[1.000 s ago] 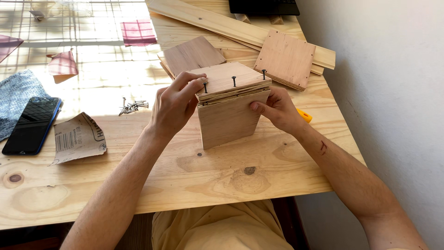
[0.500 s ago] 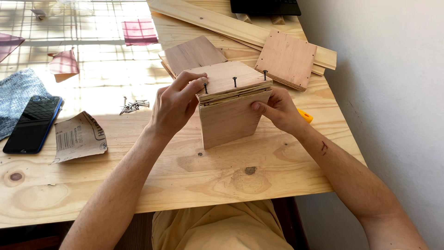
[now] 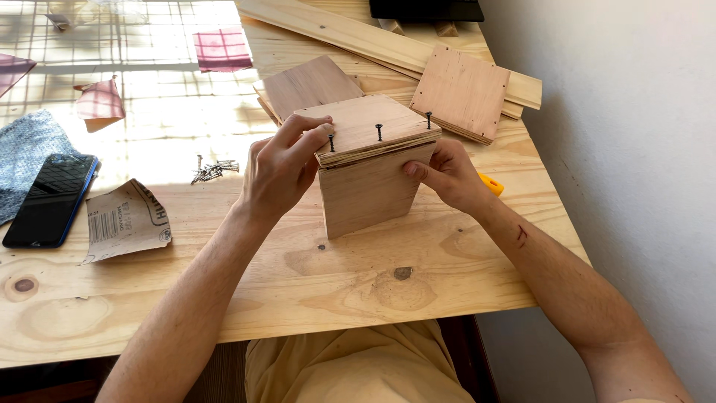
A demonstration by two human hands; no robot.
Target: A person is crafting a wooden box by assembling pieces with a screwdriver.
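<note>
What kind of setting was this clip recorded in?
Most likely a home or hobby woodworking spot rather than a fitted workshop. A plain pine table stands against a white wall, with loose plywood panels, a pile of screws and torn sandpaper. Both hands steady a small plywood box.

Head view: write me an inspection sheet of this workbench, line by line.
Surface: pale pine table, sunlit at the far left.
Job's things: plywood box with three screws standing proud along its top edge.
Clutter: loose screws, sandpaper sheet, phone, plywood squares, planks.
Grippers: left hand pinches the left screw; right hand steadies the box's side.
Cables: nothing seen.
Surroundings: white wall on the right.
</note>
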